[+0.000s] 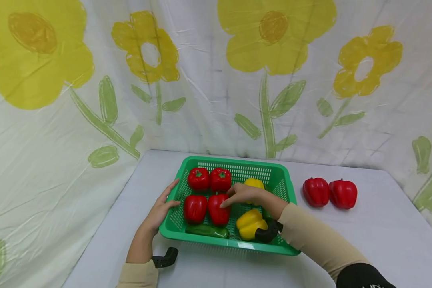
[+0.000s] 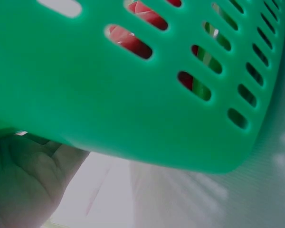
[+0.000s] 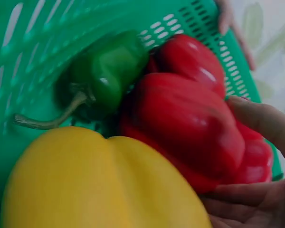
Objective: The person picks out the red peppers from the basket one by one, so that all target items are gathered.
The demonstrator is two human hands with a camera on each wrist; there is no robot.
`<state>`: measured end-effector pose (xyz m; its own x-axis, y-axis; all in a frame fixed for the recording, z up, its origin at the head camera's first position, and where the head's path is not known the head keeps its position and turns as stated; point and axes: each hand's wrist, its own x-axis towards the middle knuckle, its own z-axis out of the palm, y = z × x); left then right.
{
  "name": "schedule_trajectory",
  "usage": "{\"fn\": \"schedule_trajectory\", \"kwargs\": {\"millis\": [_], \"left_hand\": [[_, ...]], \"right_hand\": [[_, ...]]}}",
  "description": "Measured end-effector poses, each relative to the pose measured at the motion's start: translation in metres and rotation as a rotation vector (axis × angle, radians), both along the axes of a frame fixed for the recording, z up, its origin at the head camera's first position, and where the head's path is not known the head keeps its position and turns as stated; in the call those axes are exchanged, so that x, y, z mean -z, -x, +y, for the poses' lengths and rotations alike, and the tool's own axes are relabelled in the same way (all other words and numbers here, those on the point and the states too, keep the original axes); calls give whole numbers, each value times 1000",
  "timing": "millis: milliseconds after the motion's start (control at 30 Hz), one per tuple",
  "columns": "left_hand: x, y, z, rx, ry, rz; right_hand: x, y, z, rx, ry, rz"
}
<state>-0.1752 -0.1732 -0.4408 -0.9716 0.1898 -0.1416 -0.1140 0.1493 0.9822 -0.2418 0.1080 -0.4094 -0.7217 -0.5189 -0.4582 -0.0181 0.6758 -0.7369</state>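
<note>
A green plastic basket (image 1: pixel 237 243) stands on the table with bell peppers inside. My left hand (image 1: pixel 157 212) grips its left rim, the thumb reaching over the edge; in the left wrist view the palm (image 2: pixel 26 180) lies against the outer wall. My right hand (image 1: pixel 245 193) reaches in and holds a red bell pepper (image 1: pixel 217 212) between thumb and fingers, seen closer in the right wrist view (image 3: pixel 185 118). Beside that pepper sits another red one (image 1: pixel 195 209), with two more red peppers (image 1: pixel 199 179) behind. A green pepper (image 1: pixel 207 231) lies along the basket's front.
A yellow bell pepper (image 1: pixel 250 224) sits in the basket's right half below my right forearm, and another yellow one (image 1: pixel 255 183) lies farther back, partly hidden. Two red bell peppers (image 1: pixel 316 192) stand on the white table (image 1: pixel 378 224) right of the basket. A flowered curtain (image 1: pixel 201 100) hangs behind.
</note>
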Motion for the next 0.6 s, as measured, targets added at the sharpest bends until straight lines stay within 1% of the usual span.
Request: {"fn": "schedule_trajectory", "kwargs": {"millis": [100, 233, 333, 600], "left_hand": [[1, 0, -1, -1, -1, 0], [1, 0, -1, -1, -5, -5], [0, 0, -1, -1, -10, -4], [0, 0, -1, 0, -19, 2]], "right_hand": [[6, 0, -3, -7, -5, -4], [11, 0, -6, 16, 1, -10], [14, -1, -7, 26, 7, -10], [17, -1, -13, 57, -22, 11]]}}
